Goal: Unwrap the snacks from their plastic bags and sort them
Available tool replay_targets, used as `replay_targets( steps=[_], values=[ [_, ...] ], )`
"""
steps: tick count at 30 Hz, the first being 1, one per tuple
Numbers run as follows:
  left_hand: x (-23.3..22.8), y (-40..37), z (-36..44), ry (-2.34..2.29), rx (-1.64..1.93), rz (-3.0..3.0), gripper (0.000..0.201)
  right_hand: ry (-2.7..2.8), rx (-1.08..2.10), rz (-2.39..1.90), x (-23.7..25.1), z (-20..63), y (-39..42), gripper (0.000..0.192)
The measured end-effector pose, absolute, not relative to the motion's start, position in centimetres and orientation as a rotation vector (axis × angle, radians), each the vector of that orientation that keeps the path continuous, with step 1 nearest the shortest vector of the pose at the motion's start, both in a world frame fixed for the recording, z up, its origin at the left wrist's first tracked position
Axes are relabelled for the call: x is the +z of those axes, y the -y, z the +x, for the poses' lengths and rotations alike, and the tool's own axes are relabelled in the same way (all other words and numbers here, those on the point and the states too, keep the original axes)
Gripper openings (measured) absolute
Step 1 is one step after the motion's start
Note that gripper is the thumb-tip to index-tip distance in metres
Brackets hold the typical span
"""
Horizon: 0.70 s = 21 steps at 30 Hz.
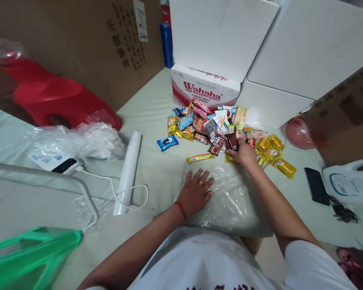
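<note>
My left hand [196,194] lies flat with fingers spread on the edge of a transparent plastic bag [225,201], which rests on the pale green sheet in front of me. With the fingers of my right hand [245,152] I grip a dark brown snack packet [232,141] at the front of a heap of wrapped snacks. Touching or just beside it is a brown cocoa packet [217,144]. A yellow stick-shaped packet [200,158] lies nearer to me, a blue packet [167,142] to the left. Several yellow-wrapped snacks [270,148] are on the right.
A Wahaba-looking water carton [204,89] stands behind the heap. On the left are a white roll [128,173], a cable, a power bank [67,166], crumpled plastic [99,141] and a red jug [57,94]. A phone [316,186] and white bottle [351,183] are right.
</note>
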<state>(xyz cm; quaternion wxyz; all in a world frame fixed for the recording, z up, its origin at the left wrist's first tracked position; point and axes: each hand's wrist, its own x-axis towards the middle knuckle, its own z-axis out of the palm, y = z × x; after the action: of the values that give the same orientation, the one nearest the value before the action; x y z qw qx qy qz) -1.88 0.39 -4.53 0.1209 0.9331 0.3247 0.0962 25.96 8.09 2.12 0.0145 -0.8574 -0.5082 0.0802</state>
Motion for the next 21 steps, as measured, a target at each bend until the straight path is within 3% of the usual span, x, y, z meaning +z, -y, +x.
replay_targets(
  steps=[5, 9, 16, 18, 21],
  values=[
    [-4.6, -0.4, -2.0, -0.947, 0.312, 2.733, 0.050, 1.388, 0.383, -2.540, 3.1, 26.7, -7.4, 0.045],
    [-4.7, -0.4, -2.0, -0.947, 0.342, 2.745, 0.049, 1.231, 0.506, -2.357, 3.2, 24.1, -6.6, 0.043],
    [-4.4, -0.3, -1.9, -0.954, 0.304, 2.733, 0.050, 1.143, 0.421, -2.557, 1.0, 16.5, -10.3, 0.083],
    [-4.3, -0.2, -1.9, -0.970, 0.294, 2.722, 0.050, 1.166, 0.418, -2.555, 0.8, 17.0, -10.9, 0.077],
    [-4.3, 0.1, -1.7, -1.057, 0.287, 2.683, 0.051, 1.260, 0.517, -2.468, 1.5, 19.9, -9.6, 0.050]
  ],
)
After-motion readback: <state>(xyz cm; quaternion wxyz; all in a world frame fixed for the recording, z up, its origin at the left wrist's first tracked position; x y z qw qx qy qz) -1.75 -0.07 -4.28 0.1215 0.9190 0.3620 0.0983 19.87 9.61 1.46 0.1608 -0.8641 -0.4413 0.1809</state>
